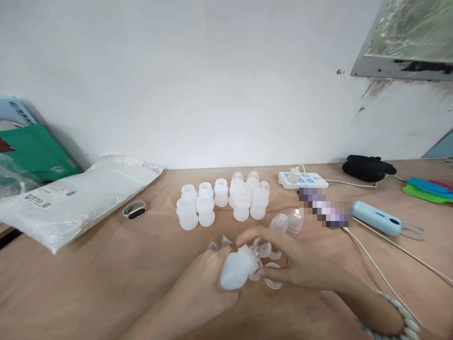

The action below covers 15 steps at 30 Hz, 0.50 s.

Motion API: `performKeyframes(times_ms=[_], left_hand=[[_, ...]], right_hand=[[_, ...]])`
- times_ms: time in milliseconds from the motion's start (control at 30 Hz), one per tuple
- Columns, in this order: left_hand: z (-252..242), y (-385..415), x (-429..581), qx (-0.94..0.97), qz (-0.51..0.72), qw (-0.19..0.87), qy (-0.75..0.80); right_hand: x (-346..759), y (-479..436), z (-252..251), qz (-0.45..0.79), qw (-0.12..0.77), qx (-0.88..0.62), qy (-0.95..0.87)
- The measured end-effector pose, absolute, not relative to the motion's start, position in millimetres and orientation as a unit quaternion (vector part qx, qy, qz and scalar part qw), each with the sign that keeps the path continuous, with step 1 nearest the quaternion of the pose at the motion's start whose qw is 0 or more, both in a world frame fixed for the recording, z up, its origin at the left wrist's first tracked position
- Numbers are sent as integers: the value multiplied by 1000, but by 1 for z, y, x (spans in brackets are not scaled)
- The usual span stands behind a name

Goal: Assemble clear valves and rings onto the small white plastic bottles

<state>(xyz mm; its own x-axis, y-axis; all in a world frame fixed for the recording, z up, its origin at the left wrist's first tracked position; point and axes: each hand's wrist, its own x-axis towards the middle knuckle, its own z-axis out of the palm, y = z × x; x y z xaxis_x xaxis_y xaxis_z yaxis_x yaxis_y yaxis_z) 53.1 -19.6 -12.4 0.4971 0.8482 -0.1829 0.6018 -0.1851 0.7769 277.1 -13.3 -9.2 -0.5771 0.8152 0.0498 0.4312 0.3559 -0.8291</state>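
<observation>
- Behind everything, a pale wall (219, 85).
- Below, a brown table (88, 288).
- On the left side, lying flat, a white plastic parcel (88, 193).
- Beyond the parcel, leaning, a green folder (40, 148).
- At front centre, left hand (208, 276) closed round the body of a milky bottle (233, 271), tilted with neck toward the right.
- Facing it, right hand (292, 259) curved and partly open, thumb and fingers about the bottle's neck end and a clear fitting (257, 252); impossible to tell whether gripped firmly or merely touched.
- Past the hands, five milky open-topped bottles (188, 215), upright and close together.
- Just right of these, four upright bottles with clear domed tops (241, 210).
- Back right, a white power strip (313, 180) with a plug in it.
- Farther right, a black pouch (368, 167); nearer, a pale blue device (377, 218).
- Near the right hand, two clear domes (295, 223).
- Near the parcel, a wristband (135, 211).
- Beside and below the right-hand fingers, small clear pieces (273, 283), partly hidden.
</observation>
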Motion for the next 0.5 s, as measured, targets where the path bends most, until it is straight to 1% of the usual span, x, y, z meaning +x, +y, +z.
performKeyframes(times_ms=[100, 167, 233, 267, 333, 400, 433, 467, 500], left_hand=[[-14, -20, 52, 781, 130, 383, 475], [-15, -21, 53, 785, 124, 379, 474], [-15, -21, 53, 779, 128, 398, 468], [-14, -21, 52, 768, 137, 423, 461], [-12, -21, 49, 719, 150, 517, 440], [-9, -18, 44, 645, 160, 626, 409], [-8, -15, 41, 615, 172, 659, 397], [-7, -11, 39, 601, 192, 669, 393], [-6, -7, 38, 601, 224, 658, 395]], right_hand=[[278, -12, -9, 387, 262, -398, -789], [275, -13, -10, 381, 236, -432, -783], [273, -14, -9, 371, 218, -421, -798], [274, -14, -8, 364, 223, -396, -813], [278, -13, -6, 336, 275, -347, -832], [285, -9, -5, 296, 343, -354, -818], [289, -8, -6, 275, 368, -380, -803], [292, -6, -7, 259, 383, -408, -787], [294, -6, -8, 249, 388, -433, -774]])
